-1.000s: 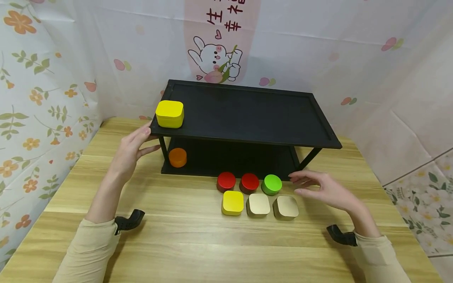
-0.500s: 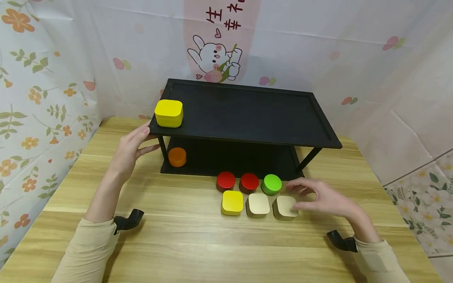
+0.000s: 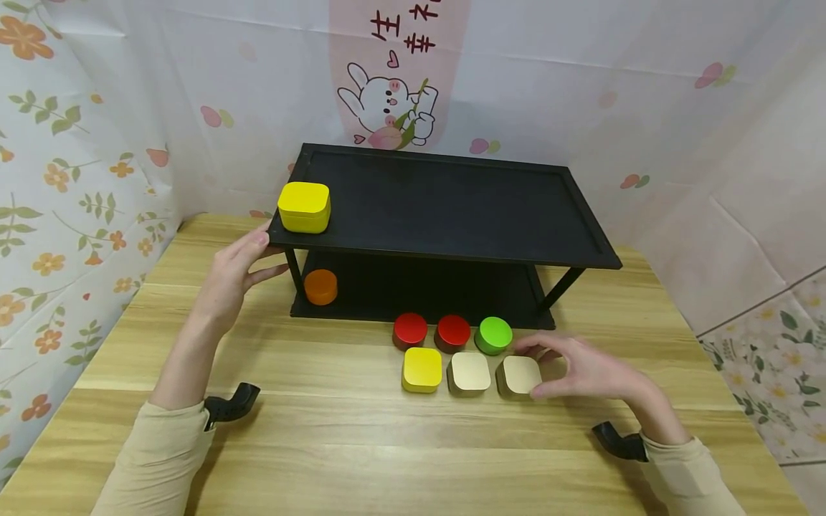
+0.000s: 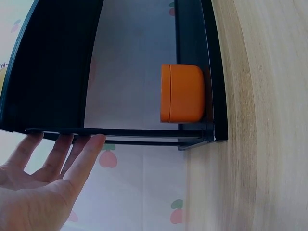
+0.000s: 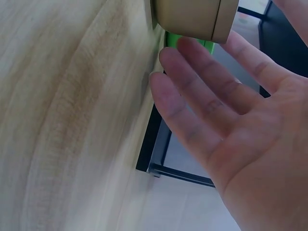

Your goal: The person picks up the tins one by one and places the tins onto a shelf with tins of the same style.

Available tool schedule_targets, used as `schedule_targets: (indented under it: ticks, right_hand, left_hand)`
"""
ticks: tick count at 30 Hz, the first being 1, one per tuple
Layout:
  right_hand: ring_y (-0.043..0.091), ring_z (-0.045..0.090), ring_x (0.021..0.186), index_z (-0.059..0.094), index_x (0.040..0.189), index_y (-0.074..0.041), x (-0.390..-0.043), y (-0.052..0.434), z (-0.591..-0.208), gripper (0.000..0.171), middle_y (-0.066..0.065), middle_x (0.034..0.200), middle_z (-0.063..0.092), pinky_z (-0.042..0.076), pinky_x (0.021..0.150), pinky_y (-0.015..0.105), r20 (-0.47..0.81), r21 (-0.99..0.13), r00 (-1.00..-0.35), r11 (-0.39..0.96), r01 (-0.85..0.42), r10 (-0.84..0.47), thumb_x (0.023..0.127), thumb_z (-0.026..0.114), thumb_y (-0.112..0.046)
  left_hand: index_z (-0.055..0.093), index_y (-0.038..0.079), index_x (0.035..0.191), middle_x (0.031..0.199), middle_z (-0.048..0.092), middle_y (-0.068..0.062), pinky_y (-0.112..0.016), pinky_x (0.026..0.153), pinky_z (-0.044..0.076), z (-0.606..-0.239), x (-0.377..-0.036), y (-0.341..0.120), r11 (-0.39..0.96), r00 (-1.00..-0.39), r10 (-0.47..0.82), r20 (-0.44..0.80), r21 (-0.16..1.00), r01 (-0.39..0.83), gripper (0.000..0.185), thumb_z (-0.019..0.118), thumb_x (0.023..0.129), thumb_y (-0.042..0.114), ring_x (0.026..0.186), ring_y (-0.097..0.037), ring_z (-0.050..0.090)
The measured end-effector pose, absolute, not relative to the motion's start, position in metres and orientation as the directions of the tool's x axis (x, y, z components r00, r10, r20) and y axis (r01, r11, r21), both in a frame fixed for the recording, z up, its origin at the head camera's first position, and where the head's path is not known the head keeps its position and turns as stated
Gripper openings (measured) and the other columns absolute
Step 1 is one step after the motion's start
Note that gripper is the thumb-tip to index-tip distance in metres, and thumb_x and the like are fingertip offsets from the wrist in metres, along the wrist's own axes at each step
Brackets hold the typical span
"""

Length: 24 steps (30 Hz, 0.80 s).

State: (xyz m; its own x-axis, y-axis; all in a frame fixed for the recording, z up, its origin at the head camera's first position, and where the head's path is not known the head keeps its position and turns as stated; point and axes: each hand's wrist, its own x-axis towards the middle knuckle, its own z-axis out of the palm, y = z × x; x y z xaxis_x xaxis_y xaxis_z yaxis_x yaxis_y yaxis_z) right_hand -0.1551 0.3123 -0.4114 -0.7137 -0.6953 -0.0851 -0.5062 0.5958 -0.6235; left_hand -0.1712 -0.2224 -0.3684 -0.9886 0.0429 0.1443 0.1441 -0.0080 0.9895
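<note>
My left hand (image 3: 226,283) rests its fingertips against the left end of a black two-tier shelf (image 3: 445,208); in the left wrist view the fingers are fairly straight. My right hand (image 3: 584,367) is at the right side of a beige rounded-square box (image 3: 520,376), thumb near its front corner and fingers behind. In the right wrist view, the extended fingers reach beside and below this box (image 5: 190,17), without a clear grip. Left of it stand another beige box (image 3: 470,374) and a yellow box (image 3: 422,370). Behind are a round green box (image 3: 493,335) and red round boxes (image 3: 409,331).
A yellow box (image 3: 305,208) sits on the upper tier's left front corner. On the lower tier, an orange round box (image 3: 320,287) stands near the left post. Patterned cloth (image 3: 542,86) hangs behind the wooden table (image 3: 361,451).
My right hand has moved left and toward me, from beside the green box to the right beige box. The left hand stays at the shelf's left end.
</note>
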Motion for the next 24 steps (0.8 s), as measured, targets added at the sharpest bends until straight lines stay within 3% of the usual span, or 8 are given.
schedule_targets:
  ticks: [9, 24]
  right_hand:
    - [0.003, 0.062, 0.115, 0.062, 0.134, -0.024, -0.1538, 0.3136, -0.4122, 0.062, -0.006, 0.135, 0.065, 0.058, 0.097, 0.027, -0.085, -0.560, -0.711, 0.624, -0.545, -0.698, 0.081, 0.088, -0.040]
    - [0.003, 0.063, 0.112, 0.062, 0.132, -0.024, -0.1520, 0.3128, -0.4144, 0.063, -0.007, 0.132, 0.066, 0.059, 0.095, 0.028, -0.081, -0.559, -0.698, 0.612, -0.559, -0.711, 0.078, 0.090, -0.040]
  left_hand:
    - [0.047, 0.006, 0.154, 0.151, 0.051, 0.002, -0.019, 0.092, 0.061, -0.3650, -0.1727, -0.2212, -0.005, -0.987, 0.057, 0.148, 0.989, 0.148, 0.056, 0.051, 0.108, 0.038, 0.120, -0.012, 0.058]
    - [0.051, 0.010, 0.152, 0.144, 0.055, 0.009, -0.020, 0.093, 0.061, -0.3683, -0.1681, -0.2217, -0.003, -0.987, 0.060, 0.151, 0.988, 0.152, 0.051, 0.049, 0.109, 0.037, 0.119, -0.011, 0.059]
